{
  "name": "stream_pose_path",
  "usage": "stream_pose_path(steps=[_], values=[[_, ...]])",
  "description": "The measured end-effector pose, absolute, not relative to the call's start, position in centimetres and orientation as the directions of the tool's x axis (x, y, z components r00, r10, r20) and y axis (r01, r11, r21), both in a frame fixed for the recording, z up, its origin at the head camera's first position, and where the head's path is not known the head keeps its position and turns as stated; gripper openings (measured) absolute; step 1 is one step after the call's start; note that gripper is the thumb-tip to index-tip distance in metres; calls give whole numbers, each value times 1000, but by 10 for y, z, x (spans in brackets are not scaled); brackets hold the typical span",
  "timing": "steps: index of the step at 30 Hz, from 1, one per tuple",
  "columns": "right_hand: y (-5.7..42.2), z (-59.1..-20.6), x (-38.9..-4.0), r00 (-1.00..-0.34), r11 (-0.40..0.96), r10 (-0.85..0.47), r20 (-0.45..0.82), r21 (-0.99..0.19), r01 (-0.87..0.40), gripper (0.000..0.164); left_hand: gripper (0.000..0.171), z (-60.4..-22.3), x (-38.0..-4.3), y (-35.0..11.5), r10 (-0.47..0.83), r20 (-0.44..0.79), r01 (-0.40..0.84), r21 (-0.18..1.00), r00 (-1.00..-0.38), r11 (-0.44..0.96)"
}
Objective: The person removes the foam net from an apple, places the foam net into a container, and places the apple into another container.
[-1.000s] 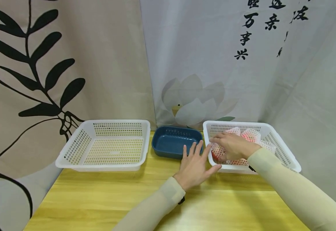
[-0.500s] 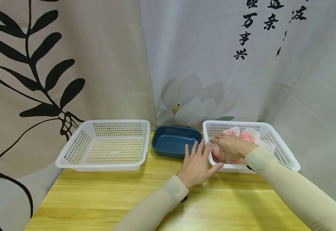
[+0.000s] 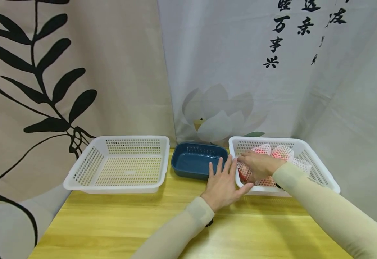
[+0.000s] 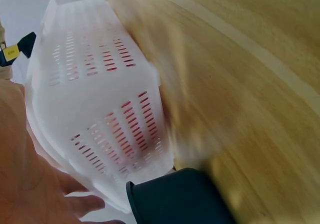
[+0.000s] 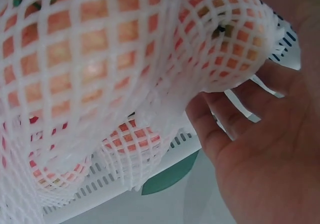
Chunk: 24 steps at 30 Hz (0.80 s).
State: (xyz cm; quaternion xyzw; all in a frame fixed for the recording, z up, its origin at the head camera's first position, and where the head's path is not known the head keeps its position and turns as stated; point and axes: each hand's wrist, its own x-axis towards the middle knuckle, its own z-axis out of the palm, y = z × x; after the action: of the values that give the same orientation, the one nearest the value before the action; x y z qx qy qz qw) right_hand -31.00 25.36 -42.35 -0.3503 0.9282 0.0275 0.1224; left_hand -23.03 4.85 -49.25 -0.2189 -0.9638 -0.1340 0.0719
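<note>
Several apples (image 3: 282, 153) in white foam nets lie in the right white basket (image 3: 321, 176). My right hand (image 3: 261, 165) reaches into that basket at its left end. In the right wrist view, its fingers (image 5: 215, 134) curl round one net-wrapped apple (image 5: 230, 43); larger in front is another wrapped apple (image 5: 85, 58). My left hand (image 3: 221, 187) has its fingers spread, holding nothing, by the basket's near left corner and the blue dish (image 3: 191, 176). The left wrist view shows this left hand (image 4: 30, 169) beside the basket's slotted wall (image 4: 100, 93). Whether it touches the basket, I cannot tell.
Another white slotted basket (image 3: 115, 189) stands at the left on the wooden table (image 3: 117, 223). The blue dish sits between the two baskets. Printed curtains (image 3: 127, 72) hang directly behind them.
My left hand has shifted slightly right, towards the right basket. My right hand has settled a little lower and left among the apples. Baskets and dish stay in place.
</note>
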Motion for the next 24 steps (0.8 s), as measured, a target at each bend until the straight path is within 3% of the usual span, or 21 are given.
stream_pose_path(steps=[9, 24], values=[[256, -430, -319, -723, 757, -639, -263, -50, -651, 96, 109, -494, -230, 52, 411, 189, 447, 227, -892, 865], [251, -433, -323, -716, 760, -613, -334, 1, -650, 108, 109, -496, -231, 53, 410, 176, 442, 226, -895, 868]])
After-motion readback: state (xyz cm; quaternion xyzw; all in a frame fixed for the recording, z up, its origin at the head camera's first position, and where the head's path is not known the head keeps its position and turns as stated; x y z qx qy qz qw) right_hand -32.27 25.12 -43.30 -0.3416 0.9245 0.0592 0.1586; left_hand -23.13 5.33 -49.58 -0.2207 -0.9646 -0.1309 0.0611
